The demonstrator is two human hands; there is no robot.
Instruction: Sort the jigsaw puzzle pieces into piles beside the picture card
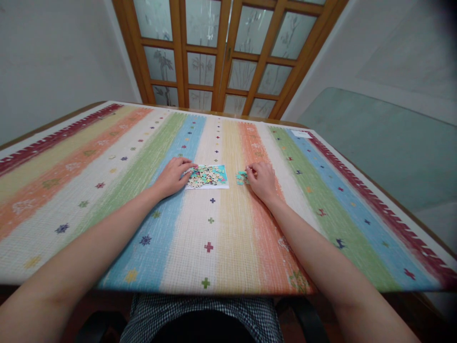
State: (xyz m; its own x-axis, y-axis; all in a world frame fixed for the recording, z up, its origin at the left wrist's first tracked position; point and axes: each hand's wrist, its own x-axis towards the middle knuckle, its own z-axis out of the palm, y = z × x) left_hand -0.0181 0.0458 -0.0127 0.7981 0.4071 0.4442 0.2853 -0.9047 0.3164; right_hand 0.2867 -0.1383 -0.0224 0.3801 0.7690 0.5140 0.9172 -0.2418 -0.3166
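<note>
A pile of loose jigsaw puzzle pieces (205, 177), many pale side up, covers most of a printed picture sheet (225, 176) in the middle of the table. My left hand (173, 177) rests at the pile's left side, its fingers stretched toward the pieces with the thumb apart. To the right of the sheet lies a small cluster of turquoise puzzle pieces (241, 178). Over that cluster's right edge, my right hand (263, 180) is closed in a pinch on what looks like a puzzle piece, mostly hidden by the fingers.
A striped cloth (210, 228) with small woven motifs covers the table. Near its far right corner lies a small white paper (301, 134). Wood-framed glass doors (221, 57) stand behind the table, and a pale green panel (385, 143) is at the right.
</note>
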